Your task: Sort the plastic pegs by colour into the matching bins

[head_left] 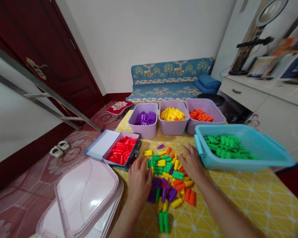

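A mixed pile of small tube-shaped plastic pieces [168, 167] in yellow, green, purple and orange lies on the table; some look joined in pairs. My left hand [139, 180] rests at the pile's left edge, beside green pieces, thumb apart from the fingers and nothing visibly held. At the right edge, my right hand [192, 163] lies with fingers spread, near yellow and orange pieces. Red pieces [122, 150] fill a hinged box beyond my left hand. Green pieces [225, 147] lie in a blue tub [253, 163] right of my right hand.
Along the far table edge stand a bin of purple pieces [146, 118], one of yellow pieces [172, 114] with an orange one among them, and one of orange pieces [201, 115]. Stacked pale lids [89, 195] lie at left. The tablecloth [228, 201] is yellow. A sofa [164, 92] stands behind.
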### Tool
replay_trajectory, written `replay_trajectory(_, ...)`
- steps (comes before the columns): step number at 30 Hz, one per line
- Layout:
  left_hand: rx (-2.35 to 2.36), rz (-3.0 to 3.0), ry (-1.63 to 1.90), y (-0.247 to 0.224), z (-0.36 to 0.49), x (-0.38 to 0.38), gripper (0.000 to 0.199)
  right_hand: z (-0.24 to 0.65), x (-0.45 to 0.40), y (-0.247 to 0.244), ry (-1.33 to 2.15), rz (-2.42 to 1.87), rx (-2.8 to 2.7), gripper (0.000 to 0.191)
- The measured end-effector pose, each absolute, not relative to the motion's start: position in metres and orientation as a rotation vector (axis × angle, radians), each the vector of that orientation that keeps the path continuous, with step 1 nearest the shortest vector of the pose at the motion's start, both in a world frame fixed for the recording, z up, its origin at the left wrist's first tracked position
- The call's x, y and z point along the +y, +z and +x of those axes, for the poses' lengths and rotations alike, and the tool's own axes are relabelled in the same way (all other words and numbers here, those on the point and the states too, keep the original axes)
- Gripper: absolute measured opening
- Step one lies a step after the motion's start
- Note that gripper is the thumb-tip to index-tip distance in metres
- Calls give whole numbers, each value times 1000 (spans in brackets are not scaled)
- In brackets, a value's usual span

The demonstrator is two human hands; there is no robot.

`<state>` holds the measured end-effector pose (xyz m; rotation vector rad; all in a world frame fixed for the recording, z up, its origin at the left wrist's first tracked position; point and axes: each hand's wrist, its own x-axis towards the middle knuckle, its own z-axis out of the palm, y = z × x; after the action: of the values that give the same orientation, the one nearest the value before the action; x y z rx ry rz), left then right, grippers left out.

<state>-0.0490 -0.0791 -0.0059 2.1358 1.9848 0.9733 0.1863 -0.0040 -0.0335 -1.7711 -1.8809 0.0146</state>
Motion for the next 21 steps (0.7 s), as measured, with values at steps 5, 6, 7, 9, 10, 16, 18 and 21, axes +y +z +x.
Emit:
replay_trajectory(5, 2064, 1982, 1061, -29, -46, -89, 39, 190, 0, -35, 68, -1681, -1806, 45)
replay_trajectory(6, 2056, 1960, 1092, -32, -44, -87, 39, 191, 0, -35, 78, -1641, -1800, 44)
replay_trajectory(7, 2041, 1948, 1124, -35, -41, -85, 38, 192, 0, -34, 79, -1614, -1804, 43)
replay_trajectory(9, 1996, 1938, 1170, -36, -35, -80, 36, 192, -1, -33, 48, -1623, -1839, 41)
replay_trajectory(10, 1966, 1936, 1179, -36, -31, -77, 34, 192, -1, -33, 23, -1653, -1865, 41)
replay_trajectory(16, 1769, 1865, 1176, -29, -6, -58, 33, 187, -3, -33, 20, -1775, -1905, 45)
replay_trajectory(18, 1667, 1867, 1174, -28, 1, -50, 35, 186, -3, -33, 78, -1710, -1897, 45)
replay_trajectory(21, 1494, 1874, 1132, -22, 5, -39, 36, 184, -8, -28, 241, -1550, -1883, 43)
